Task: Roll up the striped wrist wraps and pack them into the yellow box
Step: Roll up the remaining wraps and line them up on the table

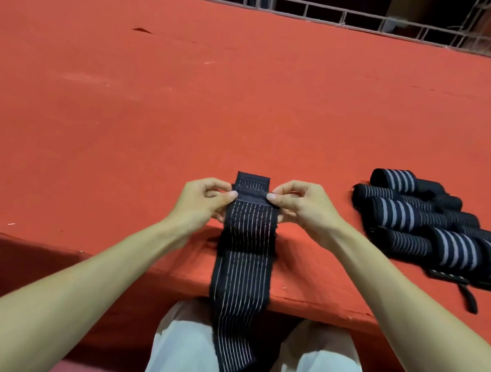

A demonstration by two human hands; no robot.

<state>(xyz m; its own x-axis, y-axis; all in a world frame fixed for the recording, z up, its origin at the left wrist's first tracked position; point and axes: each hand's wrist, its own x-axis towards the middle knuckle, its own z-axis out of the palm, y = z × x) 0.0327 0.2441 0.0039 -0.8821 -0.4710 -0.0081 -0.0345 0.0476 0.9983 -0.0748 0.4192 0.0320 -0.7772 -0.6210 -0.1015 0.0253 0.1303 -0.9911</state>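
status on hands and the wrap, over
Left hand and right hand both pinch the far end of the striped wrist wrap, first fold made; tail hangs off the table. Rolled wraps piled at right. Yellow box not in view.

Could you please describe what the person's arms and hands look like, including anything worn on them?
The left hand and right hand are bare: no gloves, rings or watch show. Both forearms are uncovered, with no sleeve in view.
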